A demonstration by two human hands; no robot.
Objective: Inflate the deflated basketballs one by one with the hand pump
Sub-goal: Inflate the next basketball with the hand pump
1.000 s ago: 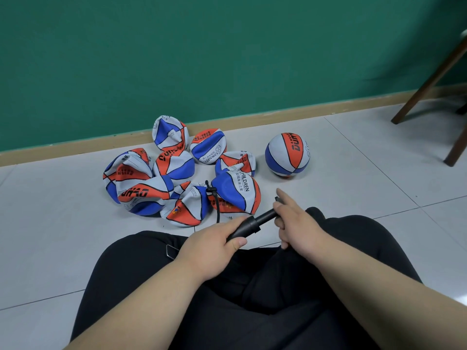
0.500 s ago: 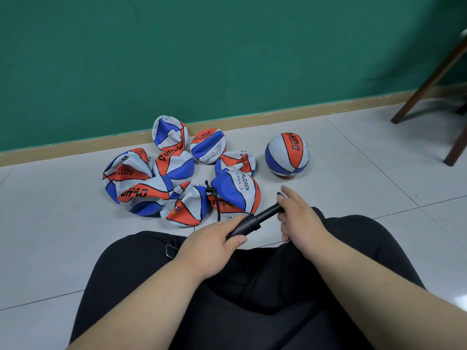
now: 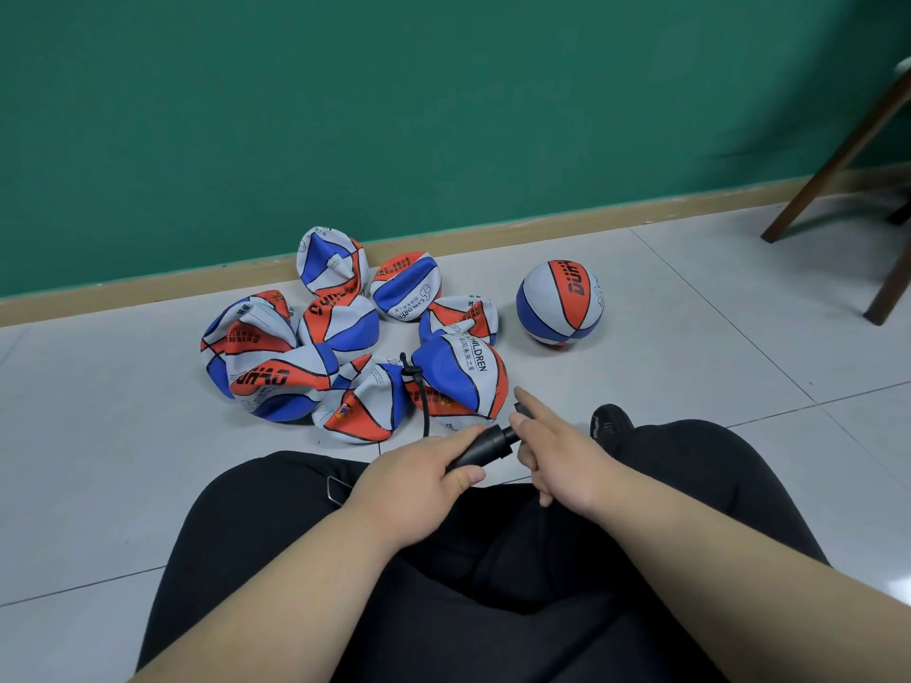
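Here, a black plastic hand pump (image 3: 482,448) is held low over the lap between both hands. The pump's thick barrel is gripped by the left hand (image 3: 424,480), whose fingers (image 3: 456,434) are wrapped over the top of it while the thumb is pressed against its near side. The thinner far end of the pump is held by the right hand (image 3: 562,458); its lower fingers are curled about that end, and the forefinger (image 3: 530,404) is stretched out straight, away from the body. How firmly the handle is clasped cannot be told, since most of it is covered by the hand.

Just beyond the fingertips of both hands, a heap of crumpled red, white and blue deflated basketballs (image 3: 340,337) is spread on the pale grey tiled floor (image 3: 98,460). The nearest one, printed with the word CHILDREN (image 3: 461,382), lies close ahead of the left fingers. A thin black hose (image 3: 419,394) is seen between that ball and its neighbour, trailing down towards the left fingers.

Farther out, beyond the right forefinger and apart from the heap, a round red, white and blue inflated basketball (image 3: 559,303) is set on the floor. Black trousers (image 3: 493,559) are seen beneath the wrists, and a black shoe (image 3: 610,423) just right of the right fingers. A dark green wall (image 3: 394,115) and brown wooden furniture legs (image 3: 838,165) are seen behind.
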